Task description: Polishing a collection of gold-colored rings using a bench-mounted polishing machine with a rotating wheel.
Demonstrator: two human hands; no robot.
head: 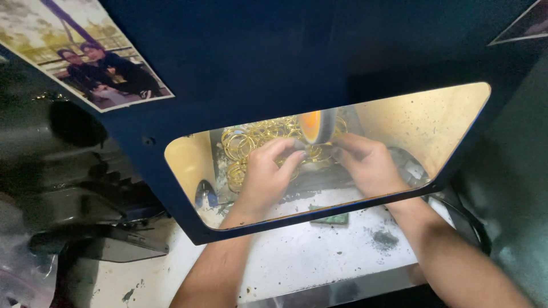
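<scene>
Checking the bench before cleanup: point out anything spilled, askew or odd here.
Dark dust lies spilled on the white bench top, with smaller specks near its front edge. Gold rings sit in a loose heap behind the left hand. Nothing looks broken.

**Gold rings heaped on a stained white bench**

A white workbench (319,251), speckled with dark dust, carries a pile of thin gold rings (251,145) at its far edge. A small green pad (330,219) lies mid-bench; a smudge of black grit (385,239) sits toward the right edge.
</scene>
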